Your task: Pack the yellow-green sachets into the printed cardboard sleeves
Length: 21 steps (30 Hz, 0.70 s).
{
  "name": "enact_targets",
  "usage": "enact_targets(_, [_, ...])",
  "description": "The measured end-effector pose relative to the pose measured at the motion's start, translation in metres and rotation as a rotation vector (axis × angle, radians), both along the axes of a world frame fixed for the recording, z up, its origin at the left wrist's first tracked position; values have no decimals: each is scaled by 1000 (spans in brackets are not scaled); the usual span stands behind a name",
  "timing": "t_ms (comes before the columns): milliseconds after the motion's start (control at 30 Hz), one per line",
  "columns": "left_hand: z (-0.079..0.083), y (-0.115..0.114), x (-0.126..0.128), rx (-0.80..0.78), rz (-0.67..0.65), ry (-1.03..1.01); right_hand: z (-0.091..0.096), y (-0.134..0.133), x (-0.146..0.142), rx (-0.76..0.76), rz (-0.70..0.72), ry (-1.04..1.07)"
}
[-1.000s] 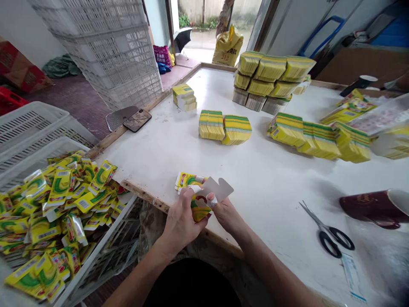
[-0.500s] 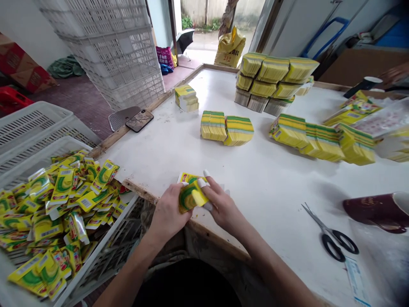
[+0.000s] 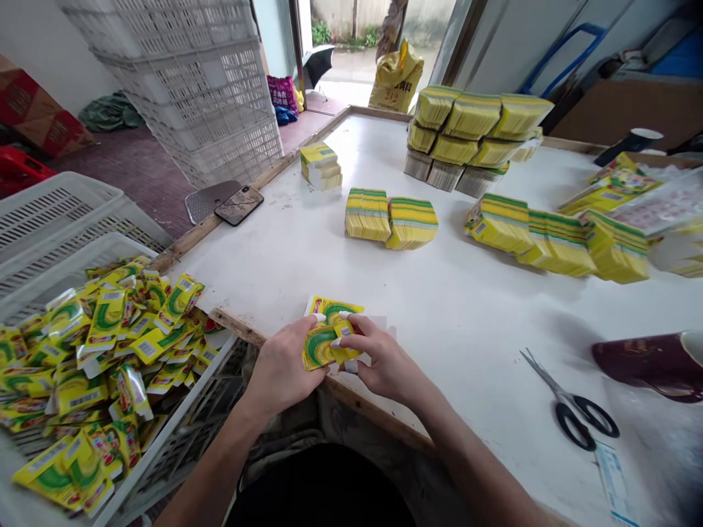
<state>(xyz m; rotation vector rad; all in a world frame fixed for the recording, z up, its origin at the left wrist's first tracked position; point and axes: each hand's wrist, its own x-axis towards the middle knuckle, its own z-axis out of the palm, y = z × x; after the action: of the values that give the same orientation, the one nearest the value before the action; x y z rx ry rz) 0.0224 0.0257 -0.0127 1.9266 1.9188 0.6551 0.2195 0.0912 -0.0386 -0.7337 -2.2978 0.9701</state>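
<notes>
At the table's near edge my left hand (image 3: 286, 360) grips the left end of a yellow-and-green printed card packet (image 3: 318, 348), its thumb on top. My right hand (image 3: 378, 355) pinches the packet's right end, where a flap with a barcode is folded over. White covers sit on several fingertips. Another yellow-and-green card (image 3: 332, 306) lies flat on the white table (image 3: 263, 278), just beyond the held one and partly under it. To my left, a white plastic crate (image 3: 181, 410) is heaped with loose yellow packets (image 3: 99, 366).
Bundled card stacks (image 3: 373, 214) stand mid-table, with a taller pile (image 3: 466, 135) behind and a row (image 3: 554, 238) at right. Scissors (image 3: 571, 406) and a maroon mug (image 3: 642, 364) are to my right. A phone (image 3: 239, 205) lies by the left edge, near stacked crates (image 3: 203, 88).
The flap on the packet's right end, raised and blurred before, now lies folded down under my right fingers. The packet has flattened and the card behind it shows more.
</notes>
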Motion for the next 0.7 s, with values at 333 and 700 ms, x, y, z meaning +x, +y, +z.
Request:
enact_targets(333, [0,-6,-3,-85,-23,-96,9,0,5,-37,156,-73])
enact_targets(700, [-12,-5,5,101,226,-366,-3,-3,-1,60,-74,61])
